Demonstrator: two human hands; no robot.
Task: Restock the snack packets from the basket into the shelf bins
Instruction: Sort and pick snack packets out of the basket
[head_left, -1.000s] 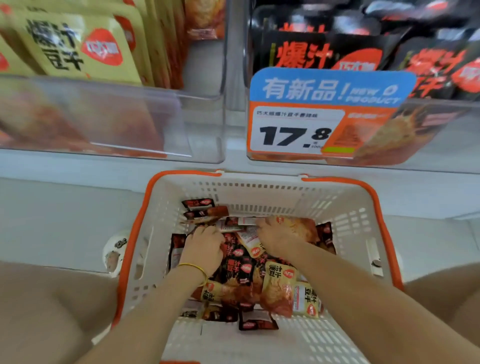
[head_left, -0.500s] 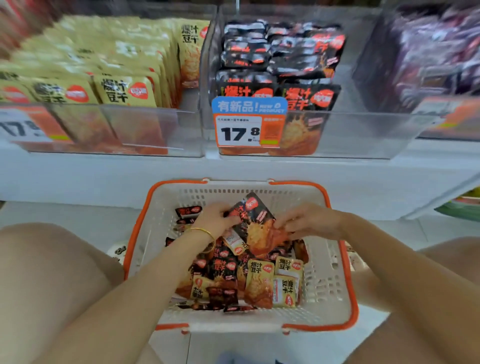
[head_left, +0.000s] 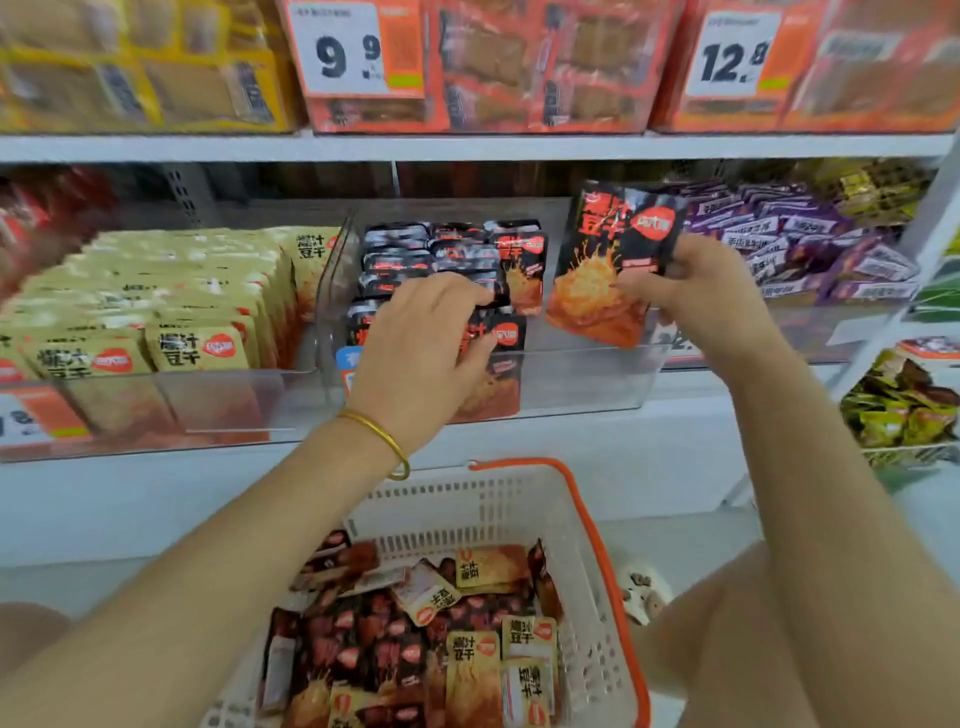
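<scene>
While left hand (head_left: 421, 343) is gripping the binned packets (head_left: 452, 249) mid-frame, right hand (head_left: 701, 296) is pinching a black packet (head_left: 608, 260) beside them; best sliding it in upright, label forward.

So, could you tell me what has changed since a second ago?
The right hand has lifted a black packet from the basket to the middle bin; the left hand let it go and now grips the stocked packets there. The basket stays put.
</scene>
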